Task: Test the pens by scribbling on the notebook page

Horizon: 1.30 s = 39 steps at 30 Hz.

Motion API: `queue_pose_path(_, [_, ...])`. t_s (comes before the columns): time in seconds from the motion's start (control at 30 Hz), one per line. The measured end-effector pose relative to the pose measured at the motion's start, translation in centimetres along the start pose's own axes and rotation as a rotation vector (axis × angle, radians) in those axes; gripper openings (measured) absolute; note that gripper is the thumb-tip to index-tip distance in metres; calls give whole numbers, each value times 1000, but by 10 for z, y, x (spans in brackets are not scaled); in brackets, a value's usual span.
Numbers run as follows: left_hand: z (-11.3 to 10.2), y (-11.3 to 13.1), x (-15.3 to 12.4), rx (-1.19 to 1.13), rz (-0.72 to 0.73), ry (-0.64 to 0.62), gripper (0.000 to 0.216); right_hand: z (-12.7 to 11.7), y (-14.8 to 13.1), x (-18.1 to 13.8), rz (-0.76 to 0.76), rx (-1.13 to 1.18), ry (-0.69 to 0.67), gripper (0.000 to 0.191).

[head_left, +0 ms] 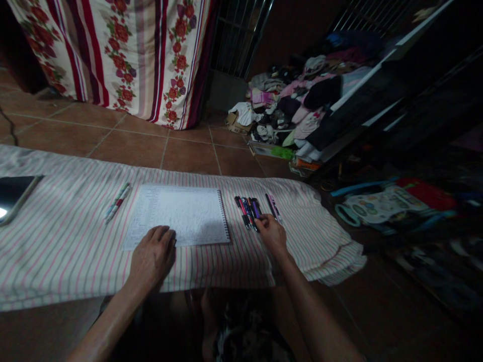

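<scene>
A spiral notebook (196, 213) lies open to a page with faint writing on the striped cloth. My left hand (153, 249) rests palm down over its near edge, fingers lying loosely on the paper and holding nothing. To the right of the spiral, several pens (244, 211) lie side by side in a row. At the right end of that row, my right hand (271, 231) has its thumb and fingers closed on a purple pen (255, 207). Just beyond it lie a dark pen and a pink pen (272, 205). Left of the notebook are two pens (117, 201) with whitish barrels.
The striped cloth (75, 241) covers a long low table. A dark-screened device (17, 196) lies at its left end. Behind are a tiled floor (188, 151), a floral curtain (143, 60) and a heap of clothes (294, 100). A colourful bag (388, 203) is at right.
</scene>
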<state>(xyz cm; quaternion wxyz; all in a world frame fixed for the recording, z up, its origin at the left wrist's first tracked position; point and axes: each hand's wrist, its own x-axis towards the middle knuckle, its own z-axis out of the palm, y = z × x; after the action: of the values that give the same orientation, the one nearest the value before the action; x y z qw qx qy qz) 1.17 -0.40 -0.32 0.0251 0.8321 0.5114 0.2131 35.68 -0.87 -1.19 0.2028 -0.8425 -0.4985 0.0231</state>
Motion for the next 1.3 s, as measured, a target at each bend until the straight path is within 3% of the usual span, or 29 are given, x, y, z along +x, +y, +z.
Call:
queue_pose_path(0.63, [-1,-1,0,-12,16,3,21,18,-31,-13,-252,-54,-13,19])
queue_pose_path(0.9, [-3,-1,0,9,32,-10,21,19,-41,-16,-198,-170,-51,19])
queue_pose_path(1.3, [2,-4,-2,-47,16,0,21,25,-44,-21,-149,-203,1,14])
